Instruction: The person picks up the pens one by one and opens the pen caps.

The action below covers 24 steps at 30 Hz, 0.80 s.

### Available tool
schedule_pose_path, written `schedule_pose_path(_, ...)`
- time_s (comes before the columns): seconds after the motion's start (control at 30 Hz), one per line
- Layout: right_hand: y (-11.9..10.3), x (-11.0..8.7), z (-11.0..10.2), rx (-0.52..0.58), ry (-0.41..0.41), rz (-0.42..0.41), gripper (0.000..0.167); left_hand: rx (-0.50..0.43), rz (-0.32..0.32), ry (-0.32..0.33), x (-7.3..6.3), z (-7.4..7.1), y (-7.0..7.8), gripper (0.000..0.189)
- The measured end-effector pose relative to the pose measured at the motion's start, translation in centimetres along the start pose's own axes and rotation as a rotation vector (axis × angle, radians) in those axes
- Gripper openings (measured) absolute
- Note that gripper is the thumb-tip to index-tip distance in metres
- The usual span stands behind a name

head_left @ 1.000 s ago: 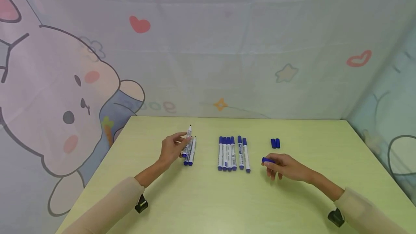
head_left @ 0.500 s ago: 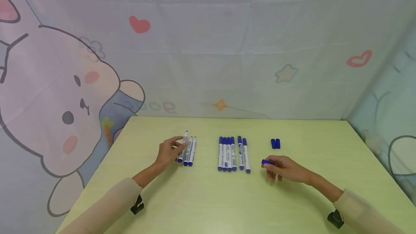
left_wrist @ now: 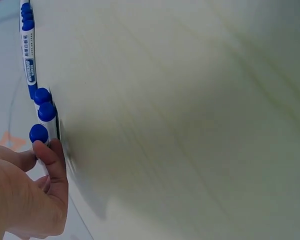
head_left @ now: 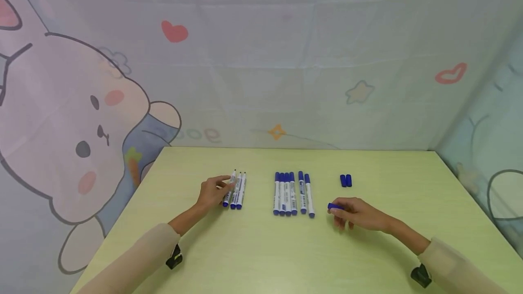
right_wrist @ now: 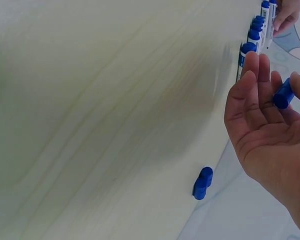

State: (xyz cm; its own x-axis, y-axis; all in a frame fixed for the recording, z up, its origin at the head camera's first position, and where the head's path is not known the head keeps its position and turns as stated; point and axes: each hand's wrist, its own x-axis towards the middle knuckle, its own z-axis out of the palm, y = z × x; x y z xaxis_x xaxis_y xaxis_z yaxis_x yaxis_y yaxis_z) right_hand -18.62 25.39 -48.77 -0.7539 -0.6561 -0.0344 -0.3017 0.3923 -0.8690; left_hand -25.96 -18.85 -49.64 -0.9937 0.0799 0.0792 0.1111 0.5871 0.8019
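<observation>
My left hand (head_left: 212, 193) holds an uncapped white marker (head_left: 233, 178) by its barrel, black tip pointing away from me. Just right of it lie two more uncapped markers (head_left: 239, 194), side by side. In the left wrist view the blue end (left_wrist: 39, 133) of the held marker shows between finger and thumb, close to the other two blue ends. My right hand (head_left: 359, 213) pinches a blue marker cap (head_left: 335, 206) between thumb and index finger above the table; the right wrist view shows this cap (right_wrist: 283, 94) with the other fingers loosely bent.
Several capped blue markers (head_left: 288, 194) lie in a row mid-table, the two rightmost set slightly apart. Two loose blue caps (head_left: 345, 180) lie together beyond my right hand. The pale yellow table (head_left: 261, 253) ends at a patterned cloth backdrop (head_left: 261, 58).
My left hand has moved the uncapped marker left and down, from over the other two to beside them. My right hand has sunk slightly, still pinching the cap.
</observation>
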Motion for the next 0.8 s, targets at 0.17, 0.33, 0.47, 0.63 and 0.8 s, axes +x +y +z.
schedule_pose_path(0.17,-0.27,0.06,0.07,0.001,-0.002,0.012,0.026,0.046,0.015,0.024,0.04,-0.11,-0.01,0.038)
schedule_pose_path(0.33,-0.62,-0.04,0.05,-0.008,-0.012,0.012,0.025,0.074,0.006,0.041,0.32,0.19,-0.31,0.038)
schedule_pose_path(0.47,-0.56,-0.18,0.07,-0.010,-0.023,0.013,0.026,0.092,0.002,0.042,0.39,0.36,-0.22,0.038)
schedule_pose_path(0.63,-0.31,-0.16,0.15,-0.018,-0.024,0.016,0.026,0.133,-0.003,0.048,0.30,0.29,0.19,0.038)
schedule_pose_path(0.8,-0.24,-0.16,0.15,-0.021,-0.022,0.011,0.025,0.151,-0.022,0.030,0.34,0.35,0.45,0.037)
